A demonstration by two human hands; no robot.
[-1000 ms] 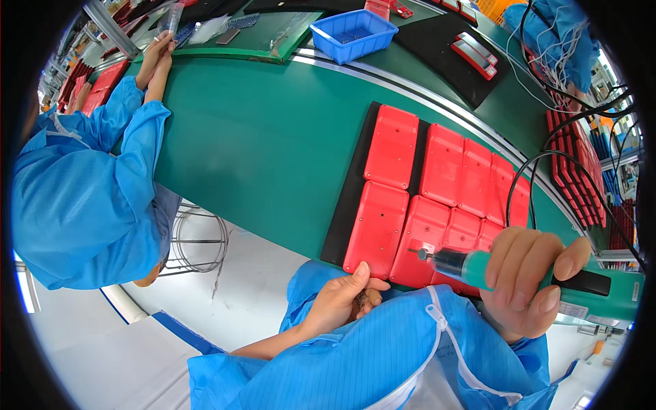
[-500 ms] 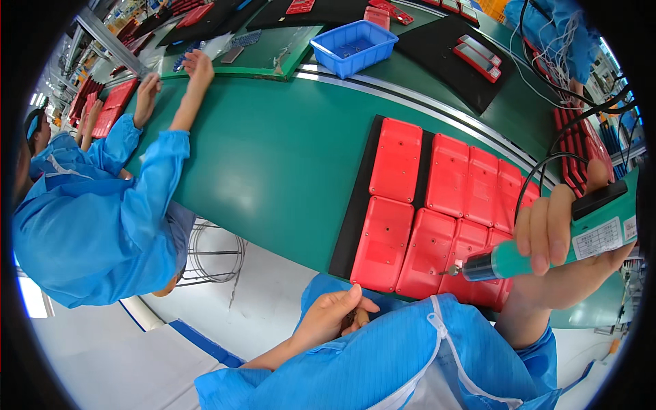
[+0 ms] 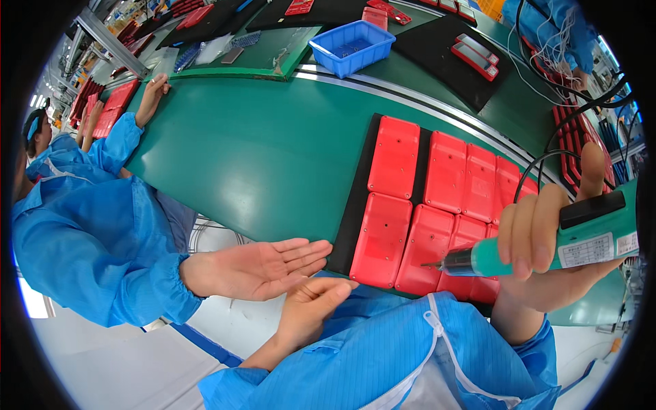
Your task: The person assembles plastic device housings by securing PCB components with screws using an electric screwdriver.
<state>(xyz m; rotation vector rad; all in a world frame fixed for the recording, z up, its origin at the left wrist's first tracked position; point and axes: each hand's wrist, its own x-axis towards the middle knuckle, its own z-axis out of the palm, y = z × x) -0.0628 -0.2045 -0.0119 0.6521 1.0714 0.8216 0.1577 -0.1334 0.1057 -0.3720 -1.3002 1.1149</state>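
My right hand is wrapped round a green electric screwdriver with a black front end. Its thin bit points left, over the red plastic casings; whether the tip touches one I cannot tell. The casings lie in two rows on a black mat, with small holes in their faces. My left hand is closed in front of the table's near edge, fingers curled with the thumb along them. Anything inside it is hidden. A co-worker's open, upturned hand reaches right beside it from the left.
A blue bin with small bits inside stands across the metal rail. Black cables run near the screwdriver. At left sits the co-worker in a blue smock. A green-edged glass sheet lies at the far left.
The co-worker's near hand has come from the far table to beside my left hand. My left hand shifted left and turned. The screwdriver moved slightly left.
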